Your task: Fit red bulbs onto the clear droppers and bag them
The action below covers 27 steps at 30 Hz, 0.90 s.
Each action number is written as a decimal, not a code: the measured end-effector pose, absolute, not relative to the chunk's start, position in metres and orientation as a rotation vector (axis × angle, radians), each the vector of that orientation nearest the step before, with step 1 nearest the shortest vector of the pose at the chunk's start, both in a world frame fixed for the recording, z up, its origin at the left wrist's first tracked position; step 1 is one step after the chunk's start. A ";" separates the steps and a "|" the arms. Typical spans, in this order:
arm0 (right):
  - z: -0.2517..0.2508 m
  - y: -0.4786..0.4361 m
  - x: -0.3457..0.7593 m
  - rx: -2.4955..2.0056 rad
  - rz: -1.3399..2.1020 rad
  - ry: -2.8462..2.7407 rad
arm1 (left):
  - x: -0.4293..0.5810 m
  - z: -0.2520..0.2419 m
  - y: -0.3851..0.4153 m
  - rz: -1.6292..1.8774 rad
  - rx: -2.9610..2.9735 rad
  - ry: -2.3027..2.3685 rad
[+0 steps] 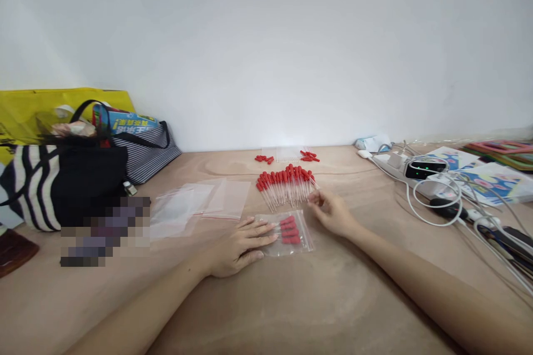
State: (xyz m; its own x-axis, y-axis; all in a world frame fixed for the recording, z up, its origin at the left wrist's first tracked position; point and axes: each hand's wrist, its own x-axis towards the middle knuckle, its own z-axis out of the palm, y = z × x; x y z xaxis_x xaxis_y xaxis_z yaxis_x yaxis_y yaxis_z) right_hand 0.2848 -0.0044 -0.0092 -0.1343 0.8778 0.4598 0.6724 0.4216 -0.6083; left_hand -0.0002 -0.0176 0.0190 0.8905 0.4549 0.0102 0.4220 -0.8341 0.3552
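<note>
My left hand (244,247) lies flat with fingers stretched over the left part of a clear zip bag (307,241). Inside that bag, several droppers with red rubber bulbs (290,231) lie side by side; my fingers hide much of their glass tubes. Just beyond the bag is a row of loose glass droppers (285,183), red bulbs facing the wall. At the row's right end, my right hand (331,213) is closed, fingertips pinching the clear tube of one dropper (312,178).
Flat clear zip bags (183,205) overlap on the left. Small red bulb piles (264,159) lie near the wall, beside another clear bag (287,153). A black-and-white bag (83,183) stands far left. White cables (437,222), a power strip (389,166) and booklets (495,180) occupy the right.
</note>
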 end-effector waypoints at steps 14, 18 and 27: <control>-0.006 0.081 0.295 -1.807 0.259 -1.655 | 0.000 0.021 -0.019 0.096 2.724 0.650; 0.002 0.072 0.298 -1.732 0.280 -1.650 | 0.000 0.020 -0.020 0.099 2.727 0.651; -0.008 -0.002 0.290 -1.150 0.822 -1.342 | -0.002 0.015 -0.017 0.248 2.726 0.623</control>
